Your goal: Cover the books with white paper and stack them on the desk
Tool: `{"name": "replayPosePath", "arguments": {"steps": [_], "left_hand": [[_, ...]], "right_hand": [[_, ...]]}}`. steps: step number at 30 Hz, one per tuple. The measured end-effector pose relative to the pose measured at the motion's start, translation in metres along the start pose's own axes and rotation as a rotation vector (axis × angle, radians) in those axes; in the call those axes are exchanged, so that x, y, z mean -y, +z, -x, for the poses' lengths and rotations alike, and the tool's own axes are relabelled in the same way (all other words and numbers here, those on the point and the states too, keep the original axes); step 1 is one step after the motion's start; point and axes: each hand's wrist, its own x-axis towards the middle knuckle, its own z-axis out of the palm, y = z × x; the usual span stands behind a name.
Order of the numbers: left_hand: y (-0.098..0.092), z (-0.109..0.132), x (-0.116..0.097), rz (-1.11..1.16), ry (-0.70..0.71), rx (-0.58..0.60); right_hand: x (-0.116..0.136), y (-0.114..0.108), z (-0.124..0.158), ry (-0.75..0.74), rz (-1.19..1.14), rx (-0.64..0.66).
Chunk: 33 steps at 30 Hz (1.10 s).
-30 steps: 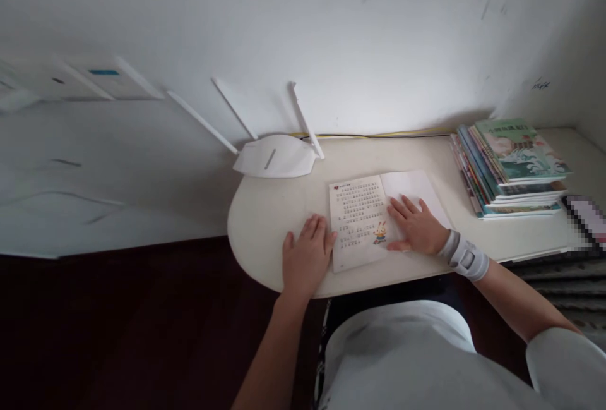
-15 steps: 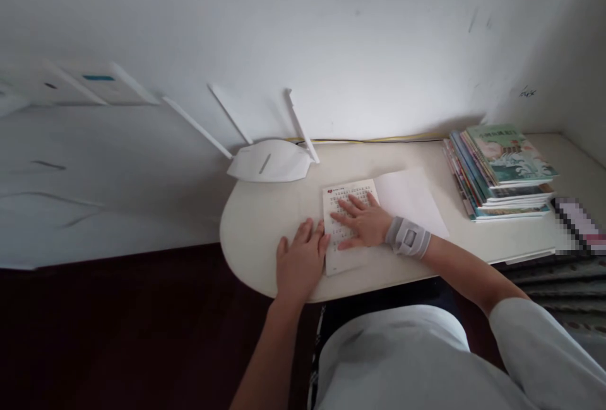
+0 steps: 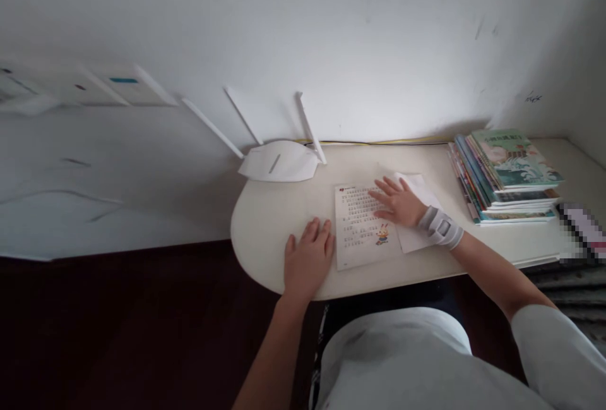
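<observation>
An open book [image 3: 362,249] lies on the table, its left page printed with lines of text and a small cartoon figure. The right page is blank where it shows. My right hand [image 3: 398,203], with a grey band [image 3: 442,227] round the wrist, rests over the upper part of the book near the fold, fingers spread and pointing left. Part of the text is hidden under it. Just left of the book, my left hand [image 3: 308,257] lies flat on the tabletop, fingers a little apart and holding nothing.
A white router [image 3: 279,162] with raised antennas stands at the back left against the wall. Several books are stacked [image 3: 514,167] to the right, with a blurred-out object [image 3: 584,227] beyond them. A thin cable [image 3: 379,143] runs along the wall. The table's rounded edge [image 3: 237,246] is at left.
My right hand has moved right and up, from the printed page to near the fold, uncovering more text and the cartoon. My left hand stays beside the book. The view has shifted slightly.
</observation>
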Motion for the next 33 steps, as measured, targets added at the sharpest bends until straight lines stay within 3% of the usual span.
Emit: {"name": "replayPosePath", "arguments": {"steps": [3, 9, 17, 19, 24, 33], "left_hand": [[-0.002, 0.000, -0.001, -0.006, -0.002, 0.009], [-0.003, 0.000, -0.003, -0.007, -0.013, 0.011], [-0.002, 0.000, -0.003, 0.005, -0.023, 0.014], [-0.002, -0.001, -0.002, 0.012, -0.015, 0.012], [-0.002, -0.001, -0.002, 0.040, -0.010, 0.011], [-0.003, 0.001, -0.003, 0.080, -0.031, 0.011]], "right_hand": [[-0.007, 0.005, 0.009, 0.096, 0.100, 0.020], [0.011, 0.023, 0.009, 0.224, 0.101, 0.006], [-0.011, 0.020, 0.007, 0.422, 0.153, -0.016], [-0.001, 0.018, 0.008, 0.365, 0.151, -0.035], [0.032, 0.021, 0.014, -0.050, 0.066, -0.012], [0.043, 0.027, 0.013, 0.113, 0.094, -0.013]]}}
